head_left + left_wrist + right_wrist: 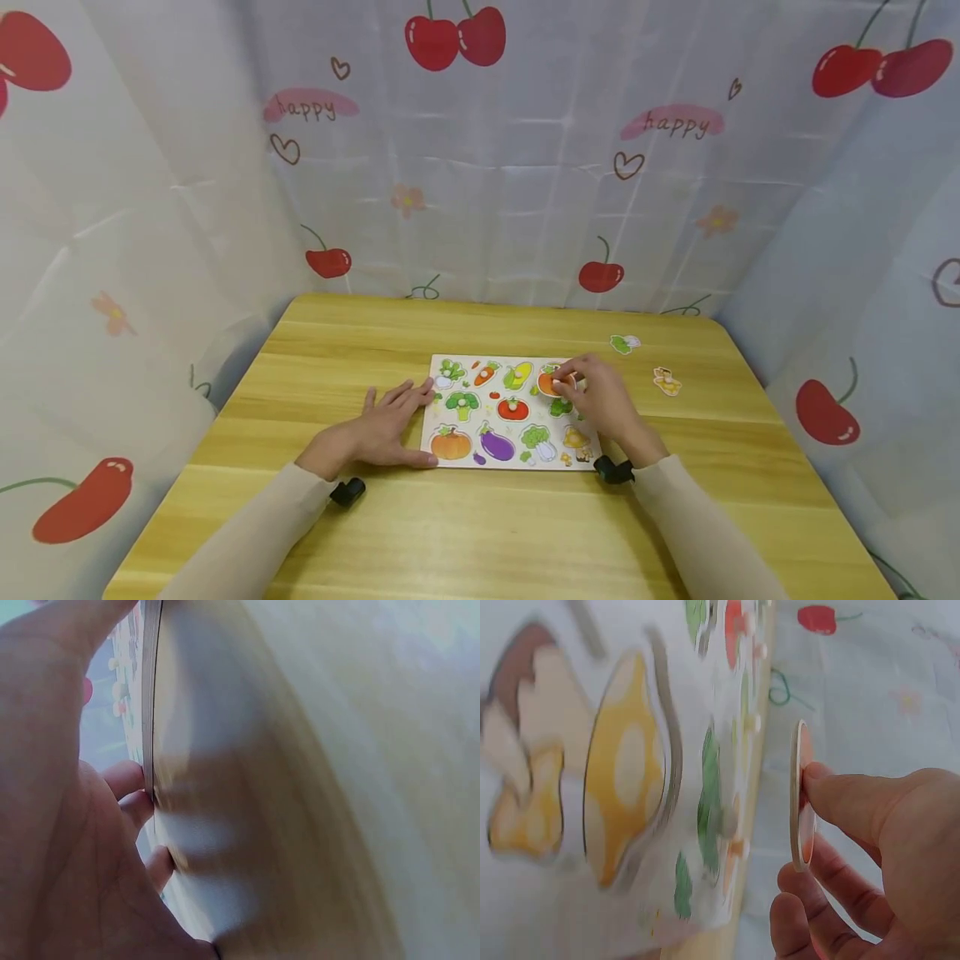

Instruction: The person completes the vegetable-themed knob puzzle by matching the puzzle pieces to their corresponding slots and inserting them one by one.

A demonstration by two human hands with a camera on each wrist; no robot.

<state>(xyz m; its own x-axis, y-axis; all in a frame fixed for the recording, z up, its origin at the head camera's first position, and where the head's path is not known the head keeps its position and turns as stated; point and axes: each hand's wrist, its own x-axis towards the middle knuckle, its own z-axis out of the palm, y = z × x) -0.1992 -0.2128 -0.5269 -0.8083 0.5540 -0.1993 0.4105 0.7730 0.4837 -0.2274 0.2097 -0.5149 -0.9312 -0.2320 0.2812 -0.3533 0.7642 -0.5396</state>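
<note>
A white wooden peg puzzle board [517,454] with vegetable pictures lies on the table. My right hand [606,404] is over its far right part and pinches a thin orange puzzle piece [547,383] between thumb and fingers. Seen edge-on in the right wrist view, this puzzle piece [798,799] is clear of the board. At the board's left edge rests my left hand [382,427], fingers spread, the thumb at the front left corner. Its fingers [124,780] touch the board's side in the left wrist view. A mushroom picture [626,765] shows close to the right wrist camera.
Two loose pieces lie on the table right of the board: a green-and-white vegetable [624,343] and a yellowish piece [667,382]. Pieces with small knobs, such as a tomato [513,408], sit in the board. A cherry-print curtain [487,192] surrounds the wooden table [480,533].
</note>
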